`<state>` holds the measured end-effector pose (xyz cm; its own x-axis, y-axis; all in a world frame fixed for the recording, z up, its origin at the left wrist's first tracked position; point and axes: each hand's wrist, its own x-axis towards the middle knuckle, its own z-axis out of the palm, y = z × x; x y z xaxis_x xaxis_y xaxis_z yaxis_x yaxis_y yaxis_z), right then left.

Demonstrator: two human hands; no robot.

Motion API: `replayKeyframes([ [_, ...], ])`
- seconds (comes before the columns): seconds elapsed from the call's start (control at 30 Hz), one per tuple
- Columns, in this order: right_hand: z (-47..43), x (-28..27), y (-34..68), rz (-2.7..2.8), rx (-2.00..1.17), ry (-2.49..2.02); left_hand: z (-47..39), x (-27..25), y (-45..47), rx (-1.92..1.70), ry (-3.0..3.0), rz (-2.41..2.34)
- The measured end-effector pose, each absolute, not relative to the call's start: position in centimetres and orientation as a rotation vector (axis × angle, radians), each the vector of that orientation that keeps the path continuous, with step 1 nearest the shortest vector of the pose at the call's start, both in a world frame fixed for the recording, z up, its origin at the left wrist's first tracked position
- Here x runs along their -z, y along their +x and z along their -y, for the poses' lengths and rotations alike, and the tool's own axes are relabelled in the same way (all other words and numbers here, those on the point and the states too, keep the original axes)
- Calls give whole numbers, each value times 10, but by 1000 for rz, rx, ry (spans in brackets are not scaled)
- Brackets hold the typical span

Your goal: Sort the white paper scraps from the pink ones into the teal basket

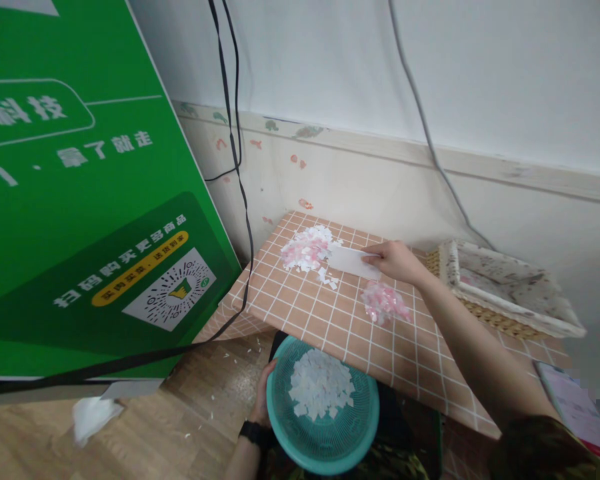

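Observation:
My right hand (391,260) pinches the right end of a flat white card (351,261) low over the checked tabletop. The card's far end touches a heap of small white and pink pieces (307,248), with a few loose white bits just in front. Nearer me lies a second pile of shiny pink and clear wrapped pieces (384,303). Below the table's front edge, my left hand (265,393) grips the left rim of a round teal plastic basket (325,453). White paper-like pieces (323,383) are heaped inside it. My left fingers are partly hidden by the rim.
A cloth-lined wicker basket (510,287) stands at the table's right. Beside it lies a clipboard-like board with paper (580,407). A green sign panel (80,200) fills the left, with a black strap (244,200) hanging before it. White scraps and a crumpled bag (95,417) lie on the floor.

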<state>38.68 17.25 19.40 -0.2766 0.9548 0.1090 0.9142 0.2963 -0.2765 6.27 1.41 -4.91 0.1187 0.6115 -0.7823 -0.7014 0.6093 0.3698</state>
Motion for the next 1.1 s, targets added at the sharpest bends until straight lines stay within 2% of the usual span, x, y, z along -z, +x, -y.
replayKeyframes([
  [0.37,-163,-192,392,2316,-347,-1603,-12,57,59,-980,20,-950],
  [0.57,-175,-179,376,2315,-268,-1550,-12,54,60,-1030,41,-940],
  [0.87,-184,-206,379,2539,-276,-1522,-12,52,60,-1020,5,-986],
  [1.1,-188,-200,365,2549,-295,-1507,-14,37,62,-1030,33,-998],
])
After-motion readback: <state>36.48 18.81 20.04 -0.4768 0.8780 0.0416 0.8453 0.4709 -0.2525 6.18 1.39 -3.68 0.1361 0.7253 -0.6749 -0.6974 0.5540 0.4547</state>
